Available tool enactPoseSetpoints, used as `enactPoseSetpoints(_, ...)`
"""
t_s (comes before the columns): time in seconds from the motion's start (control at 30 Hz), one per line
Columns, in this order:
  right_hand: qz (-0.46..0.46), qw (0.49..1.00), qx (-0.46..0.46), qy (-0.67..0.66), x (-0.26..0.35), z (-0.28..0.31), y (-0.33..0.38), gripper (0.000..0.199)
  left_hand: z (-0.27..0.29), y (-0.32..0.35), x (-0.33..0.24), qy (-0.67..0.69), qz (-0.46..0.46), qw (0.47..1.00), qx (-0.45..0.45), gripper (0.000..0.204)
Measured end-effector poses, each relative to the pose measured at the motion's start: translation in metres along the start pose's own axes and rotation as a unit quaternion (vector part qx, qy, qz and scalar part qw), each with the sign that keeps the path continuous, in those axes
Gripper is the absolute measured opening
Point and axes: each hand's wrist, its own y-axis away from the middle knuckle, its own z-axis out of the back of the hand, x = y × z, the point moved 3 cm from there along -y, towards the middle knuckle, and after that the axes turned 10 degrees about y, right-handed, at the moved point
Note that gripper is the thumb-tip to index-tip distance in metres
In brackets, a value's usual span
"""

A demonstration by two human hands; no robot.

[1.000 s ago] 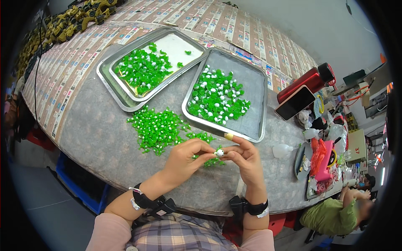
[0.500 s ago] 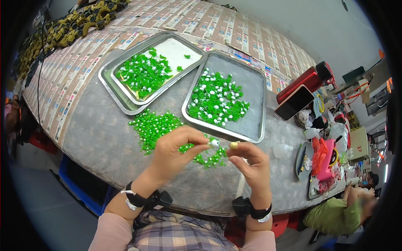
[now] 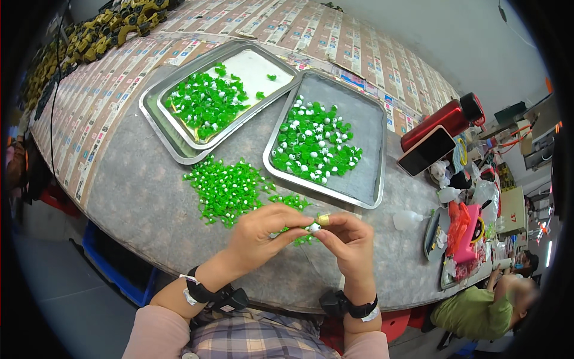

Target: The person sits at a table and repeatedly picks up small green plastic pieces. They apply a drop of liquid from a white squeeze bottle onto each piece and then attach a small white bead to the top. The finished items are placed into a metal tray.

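Ball (image 3: 315, 227), single and white, is pinched by left hand (image 3: 263, 234) and right hand (image 3: 348, 240), seemingly unfinished. Beyond, one loose pile (image 3: 222, 186) of green pieces is left, too many to count. Green-and-white pieces, apparently done, are heaped in one right-hand tray (image 3: 368, 152) and two nested trays (image 3: 190, 154).

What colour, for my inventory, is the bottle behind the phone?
The bottle is red, best seen in the head view.
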Motion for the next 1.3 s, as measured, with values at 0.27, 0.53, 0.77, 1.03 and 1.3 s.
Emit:
enactPoseSetpoints(0.27,-0.039,0.999,-0.013,-0.032,-0.006,-0.003,0.002,0.021,0.000,0.001,0.006,0.012,0.017,1.000,0.023,0.019)
enactPoseSetpoints(0.53,0.043,0.998,-0.034,0.034,-0.005,-0.004,0.005,0.021,-0.002,0.002,0.007,0.034,0.022,0.999,0.018,0.018)
enactPoseSetpoints(0.77,0.039,0.998,-0.042,0.020,-0.007,-0.005,0.006,0.020,-0.002,0.004,0.008,0.032,0.009,0.999,0.020,0.019)
enactPoseSetpoints(1.03,0.018,0.998,-0.026,-0.059,-0.010,-0.006,0.006,0.018,-0.002,0.004,0.005,0.006,-0.013,0.999,0.032,0.020)
enactPoseSetpoints(1.3,-0.013,0.994,-0.035,-0.102,-0.013,-0.005,0.008,0.017,-0.002,0.005,0.005,0.004,-0.006,0.999,0.033,0.019)
